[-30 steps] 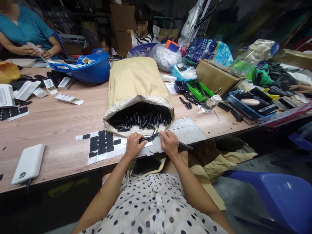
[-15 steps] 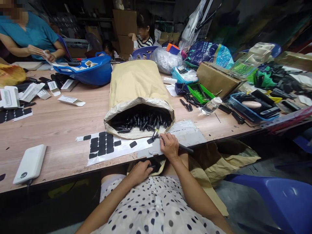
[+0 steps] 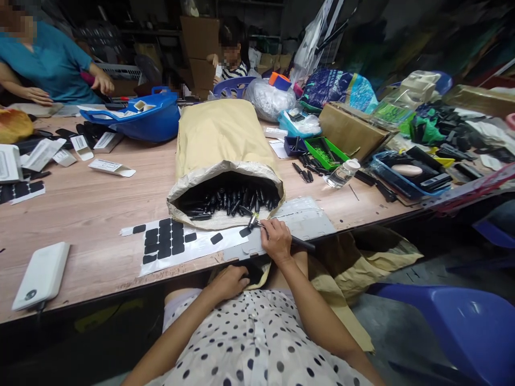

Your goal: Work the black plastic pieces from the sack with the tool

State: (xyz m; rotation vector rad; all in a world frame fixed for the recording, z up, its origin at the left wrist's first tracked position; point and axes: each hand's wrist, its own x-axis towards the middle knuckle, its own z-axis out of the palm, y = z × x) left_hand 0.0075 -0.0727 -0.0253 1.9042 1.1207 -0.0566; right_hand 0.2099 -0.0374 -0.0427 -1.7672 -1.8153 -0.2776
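Note:
My right hand (image 3: 277, 239) is closed around a small hammer (image 3: 253, 220) at the table's front edge. Its metal head points left, in front of the sack's mouth, and the black handle sticks out right behind the hand. On my lap, my left hand (image 3: 230, 282) has its fingers curled at the opening of a lower paper bag (image 3: 264, 275); what they hold, if anything, is hidden. A tan paper sack (image 3: 221, 131) lies on the table with its mouth towards me, full of black pen-like pieces (image 3: 229, 201). Before it lies a white sheet with black stickers (image 3: 164, 236).
A grey board (image 3: 309, 217) lies under my right forearm's side of the table. Left are a white power bank (image 3: 42, 274), small white boxes (image 3: 110, 167) and a blue basin (image 3: 137, 120). Right are a green tray (image 3: 325, 153), a bottle (image 3: 341, 173) and a blue chair (image 3: 446, 327). A co-worker (image 3: 52, 59) sits far left.
The view has shifted slightly, so things sit a little further left. The dark piece at my left fingertips no longer stands out. The co-worker's hands have moved apart. My right hand still grips the hammer.

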